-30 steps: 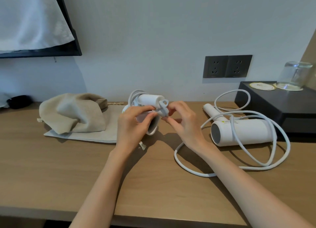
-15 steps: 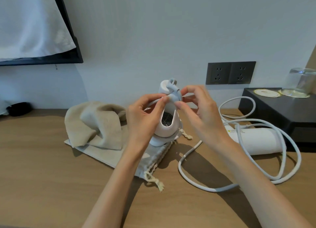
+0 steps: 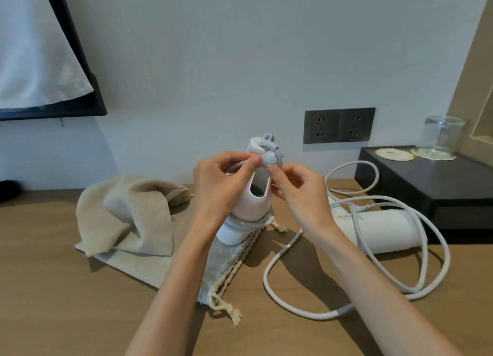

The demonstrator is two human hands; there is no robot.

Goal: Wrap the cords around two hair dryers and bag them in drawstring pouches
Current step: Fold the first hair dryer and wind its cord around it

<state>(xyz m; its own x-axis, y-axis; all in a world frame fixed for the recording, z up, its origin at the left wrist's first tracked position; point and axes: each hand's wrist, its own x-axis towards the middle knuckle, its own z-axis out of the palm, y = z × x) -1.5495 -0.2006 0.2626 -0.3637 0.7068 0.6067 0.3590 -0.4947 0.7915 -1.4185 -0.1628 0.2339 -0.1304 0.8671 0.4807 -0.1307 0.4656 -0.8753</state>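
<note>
A white hair dryer [image 3: 249, 209] stands on end above the flat beige drawstring pouch [image 3: 186, 259], its cord wound around the body. My left hand [image 3: 218, 187] grips the dryer and pins the cord near the grey plug [image 3: 269, 159]. My right hand [image 3: 296, 193] pinches the plug from the right with thumb and forefinger. A second white hair dryer [image 3: 378, 230] lies on its side at the right, its loose cord [image 3: 293, 297] sprawled in big loops over the desk. A second beige pouch [image 3: 128, 211] lies crumpled at the left.
The wooden desk [image 3: 66, 315] meets a white wall with a dark double socket [image 3: 338, 125]. A black box [image 3: 432, 185] at the right carries an upturned glass [image 3: 442, 137] and coasters. A dark frame with white cloth [image 3: 40, 62] hangs at upper left.
The dryer has been turned from lying sideways to standing on end and lifted nearer me. Both hands moved to the plug at its top. The view shifted closer and slightly right.
</note>
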